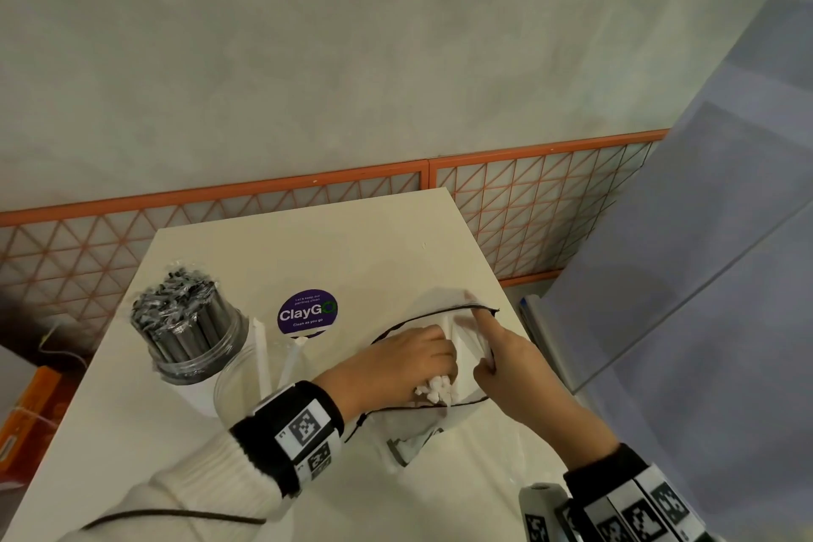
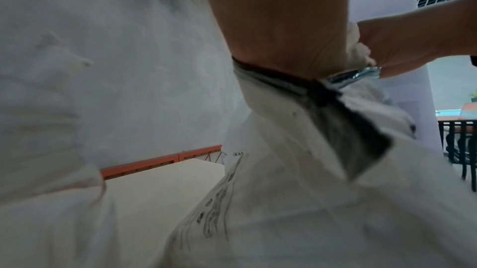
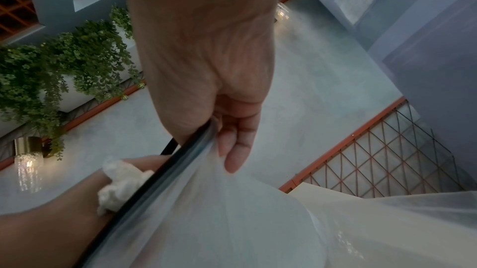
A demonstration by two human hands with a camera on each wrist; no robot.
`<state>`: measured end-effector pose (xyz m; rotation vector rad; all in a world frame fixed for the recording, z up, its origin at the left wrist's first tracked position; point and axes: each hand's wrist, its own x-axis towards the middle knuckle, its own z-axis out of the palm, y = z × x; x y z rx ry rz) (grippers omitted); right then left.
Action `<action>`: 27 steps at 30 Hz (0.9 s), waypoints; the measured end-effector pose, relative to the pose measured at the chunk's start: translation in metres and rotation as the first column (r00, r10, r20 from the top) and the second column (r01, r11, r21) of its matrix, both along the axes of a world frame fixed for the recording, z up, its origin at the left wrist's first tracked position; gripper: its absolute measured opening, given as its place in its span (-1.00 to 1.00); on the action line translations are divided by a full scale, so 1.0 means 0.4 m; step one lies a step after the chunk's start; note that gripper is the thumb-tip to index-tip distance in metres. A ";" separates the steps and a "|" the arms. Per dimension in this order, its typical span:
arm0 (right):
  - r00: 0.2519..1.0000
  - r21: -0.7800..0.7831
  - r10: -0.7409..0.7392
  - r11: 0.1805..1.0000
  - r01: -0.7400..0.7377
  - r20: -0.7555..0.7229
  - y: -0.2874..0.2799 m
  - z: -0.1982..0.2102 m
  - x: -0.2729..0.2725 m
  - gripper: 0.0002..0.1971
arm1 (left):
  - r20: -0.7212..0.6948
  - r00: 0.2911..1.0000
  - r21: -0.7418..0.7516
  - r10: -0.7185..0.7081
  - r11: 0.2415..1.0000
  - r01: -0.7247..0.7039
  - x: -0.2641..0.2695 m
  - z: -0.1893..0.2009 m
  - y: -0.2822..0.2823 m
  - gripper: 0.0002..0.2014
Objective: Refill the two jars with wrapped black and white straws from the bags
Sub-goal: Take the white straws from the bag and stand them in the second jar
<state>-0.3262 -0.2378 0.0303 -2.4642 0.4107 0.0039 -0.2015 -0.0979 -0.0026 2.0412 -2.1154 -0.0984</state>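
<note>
On the white table (image 1: 352, 242) a clear jar (image 1: 184, 330) stands packed with black wrapped straws. Beside it, a second clear jar (image 1: 239, 387) holds a few white wrapped straws (image 1: 262, 356). My left hand (image 1: 429, 359) is inside the open black-rimmed plastic bag (image 1: 466, 308), gripping a bundle of white wrapped straws (image 1: 433, 392). My right hand (image 1: 488, 348) pinches the bag's rim and holds the mouth open. The right wrist view shows its fingers (image 3: 237, 150) curled over the bag (image 3: 232, 221) edge, with the straw ends (image 3: 121, 182) next to it. The left wrist view shows the bag (image 2: 284, 190) round my wrist.
A purple round sticker (image 1: 308, 315) lies mid-table behind the jars. Crumpled clear plastic with a grey strip (image 1: 409, 440) lies near the front. An orange mesh fence (image 1: 550, 207) runs behind the table, a glass panel (image 1: 704, 277) stands right, and an orange box (image 1: 26, 405) sits on the floor at left.
</note>
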 end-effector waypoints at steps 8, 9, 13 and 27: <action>1.000 0.014 -0.009 1.000 0.008 0.005 -0.002 0.004 0.008 -0.34 | -0.789 0.584 -0.204 0.193 0.813 -0.545 -0.026 0.053 0.024 -0.67; 1.000 0.008 -0.007 1.000 0.007 0.003 0.003 0.006 0.011 -0.34 | -0.837 0.520 -0.221 0.167 0.767 -0.602 -0.031 0.068 0.020 -0.63; 1.000 -0.007 0.014 1.000 -0.014 -0.001 0.022 0.002 0.029 -0.35 | -0.917 0.399 -0.313 -0.008 0.636 -0.706 -0.043 0.163 0.000 -0.75; 0.999 0.001 -0.009 1.000 0.010 -0.046 0.049 -0.022 0.073 -0.31 | -0.877 0.480 -0.471 0.027 0.155 -0.868 0.060 0.408 0.297 -0.83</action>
